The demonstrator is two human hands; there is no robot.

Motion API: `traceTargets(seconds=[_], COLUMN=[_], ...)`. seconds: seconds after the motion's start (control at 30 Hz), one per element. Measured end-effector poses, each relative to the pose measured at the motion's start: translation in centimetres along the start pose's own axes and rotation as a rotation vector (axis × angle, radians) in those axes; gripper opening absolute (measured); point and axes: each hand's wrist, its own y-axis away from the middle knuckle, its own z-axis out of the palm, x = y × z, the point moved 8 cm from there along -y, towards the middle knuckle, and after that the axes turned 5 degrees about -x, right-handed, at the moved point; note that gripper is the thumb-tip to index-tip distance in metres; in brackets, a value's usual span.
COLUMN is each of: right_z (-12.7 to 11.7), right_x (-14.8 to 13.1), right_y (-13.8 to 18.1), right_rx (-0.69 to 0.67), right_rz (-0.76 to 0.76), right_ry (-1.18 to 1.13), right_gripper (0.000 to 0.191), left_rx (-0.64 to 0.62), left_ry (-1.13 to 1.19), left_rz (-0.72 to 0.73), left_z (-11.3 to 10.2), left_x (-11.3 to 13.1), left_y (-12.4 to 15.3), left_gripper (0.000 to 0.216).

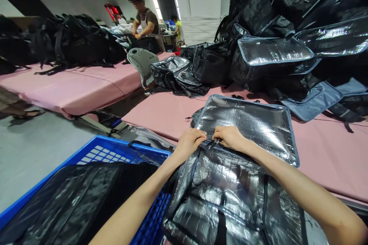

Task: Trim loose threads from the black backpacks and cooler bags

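An open black cooler bag [230,187] with shiny silver lining lies in front of me on a pink table [330,153], its lid [253,126] flipped back. My left hand [189,141] and my right hand [230,138] meet at the hinge edge where lid joins body. Both are closed in a pinch on the bag's inner edge, around a small dark piece that may be a zipper pull.
A blue plastic crate [115,153] holding a black bag [71,199] stands at my lower left. Piles of similar bags [287,38] rise at the back right. A second pink table [71,84] with black bags is left. Another person [146,23] works far back.
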Motion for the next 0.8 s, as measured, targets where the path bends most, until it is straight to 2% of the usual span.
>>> traceTargets(seconds=[0.07,0.17,0.27,0.37,0.47,0.53,0.6,0.7,0.8], right_z=[0.1,-1.1,-2.9,-3.2,-3.1,-2.6,-1.2,0.5,0.7], right_x=[0.7,2.3,3.7,2.9,1.8,1.3,0.7,0.1,0.6], right_y=[-0.1,1.3,4.1,6.0,5.6,4.0,2.0,-0.3,-0.7], right_rx=[-0.002,0.051,0.106,-0.016,-0.013,0.035,0.003,-0.066,-0.072], right_rz=[0.04,0.13,0.237,0.218,0.154,0.118,0.055,-0.013,0.017], right_ry=[-0.031,-0.075,-0.314,-0.538,-0.374,-0.175,-0.052,-0.028,-0.067], right_gripper=[0.022,0.018,0.012,0.015,0.016,0.023,0.034,0.037,0.03], left_rx=[0.009,-0.008,-0.037,-0.089,-0.167,-0.197,-0.199,-0.182,-0.17], left_ry=[0.041,0.068,0.043,-0.047,-0.155,-0.204,-0.221,-0.201,-0.15], left_rz=[0.0,-0.004,-0.001,0.036,0.075,0.095,0.106,0.102,0.09], left_z=[0.0,0.1,0.3,0.5,0.8,0.9,1.0,1.1,1.3], left_x=[-0.3,-0.7,-0.6,0.3,1.1,1.3,1.2,0.6,0.0], left_y=[0.1,0.2,0.0,-0.6,-1.4,-1.7,-1.8,-1.7,-1.6], left_gripper=[0.013,0.013,0.013,0.014,0.012,0.009,0.009,0.009,0.008])
